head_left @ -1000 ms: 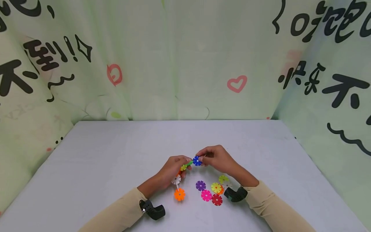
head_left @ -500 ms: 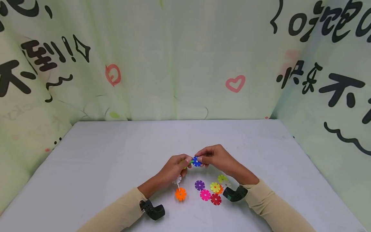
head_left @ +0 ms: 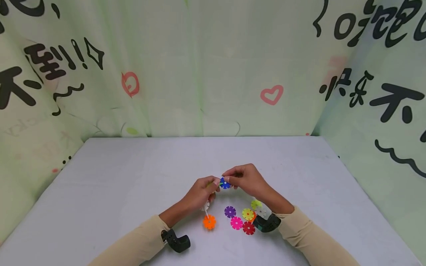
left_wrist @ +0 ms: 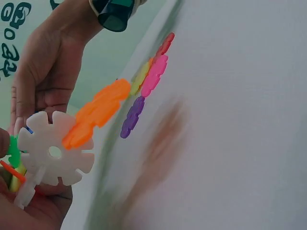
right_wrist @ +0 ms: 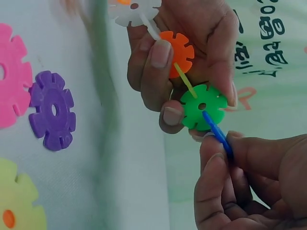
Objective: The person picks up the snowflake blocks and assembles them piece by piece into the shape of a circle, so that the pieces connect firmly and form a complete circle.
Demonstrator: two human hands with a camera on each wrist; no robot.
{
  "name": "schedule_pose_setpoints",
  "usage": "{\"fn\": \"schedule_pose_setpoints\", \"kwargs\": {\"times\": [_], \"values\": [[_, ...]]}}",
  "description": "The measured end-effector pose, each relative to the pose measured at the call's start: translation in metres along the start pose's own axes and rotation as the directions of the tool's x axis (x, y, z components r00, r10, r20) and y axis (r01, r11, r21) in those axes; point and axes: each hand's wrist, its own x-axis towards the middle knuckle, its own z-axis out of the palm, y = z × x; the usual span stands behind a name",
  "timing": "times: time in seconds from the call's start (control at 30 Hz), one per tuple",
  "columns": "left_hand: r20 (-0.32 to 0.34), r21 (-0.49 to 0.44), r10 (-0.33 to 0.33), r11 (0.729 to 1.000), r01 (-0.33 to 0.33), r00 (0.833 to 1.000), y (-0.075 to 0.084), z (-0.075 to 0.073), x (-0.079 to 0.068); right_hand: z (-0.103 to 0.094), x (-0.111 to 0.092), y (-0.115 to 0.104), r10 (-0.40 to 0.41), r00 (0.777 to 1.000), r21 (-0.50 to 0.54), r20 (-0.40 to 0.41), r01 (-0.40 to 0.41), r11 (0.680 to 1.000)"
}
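Observation:
My left hand (head_left: 202,191) grips a chain of interlocking plastic snowflake discs, its fingers around the green disc (right_wrist: 194,108). Along the chain sit a thin yellow disc (right_wrist: 184,80) seen edge-on, an orange disc (right_wrist: 182,50) and a white disc (left_wrist: 36,148). At the chain's lower end another orange disc (head_left: 209,222) hangs toward the tabletop. Between thumb and fingers my right hand (head_left: 247,181) pinches a blue disc (right_wrist: 218,134). Seen edge-on in the right wrist view, the blue disc meets the green one; how deep their slots engage is unclear.
Loose discs lie on the white table (head_left: 149,166) below my right hand: purple (head_left: 230,211), pink (head_left: 236,223), red (head_left: 248,228), yellow (head_left: 247,214) and others partly hidden by the right wrist camera (head_left: 267,223). Printed curtains (head_left: 206,74) surround the table.
The blue disc has shifted slightly left, close against my left fingers, and is tilted. Green and yellow parts of the chain are now more covered by the left hand. The hanging orange disc swung slightly right.

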Motion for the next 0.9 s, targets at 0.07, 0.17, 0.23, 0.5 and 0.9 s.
{"fn": "schedule_pose_setpoints", "kwargs": {"times": [0.07,0.17,0.23,0.5,0.9], "values": [[-0.026,-0.02,-0.01,1.0,0.009,1.0,-0.001,0.0,0.001,0.0,0.0,0.001,0.005,1.0,0.012,0.0,-0.005,1.0],[-0.06,-0.046,-0.055,0.998,0.053,0.997,-0.003,-0.001,0.003,-0.001,0.001,0.003,0.002,1.0,0.031,0.018,-0.003,1.0],[-0.079,-0.07,-0.092,0.994,0.087,0.993,-0.006,-0.002,0.005,-0.002,0.0,0.005,-0.004,1.0,0.029,0.029,0.003,1.0],[-0.134,-0.18,-0.203,0.968,0.177,0.97,-0.015,-0.014,0.005,-0.006,-0.004,0.014,0.01,0.998,-0.044,0.058,-0.007,0.999],[-0.172,-0.273,-0.236,0.944,0.184,0.956,-0.011,-0.018,0.006,-0.005,-0.016,0.024,-0.028,0.974,-0.044,0.227,0.039,0.998]]}}
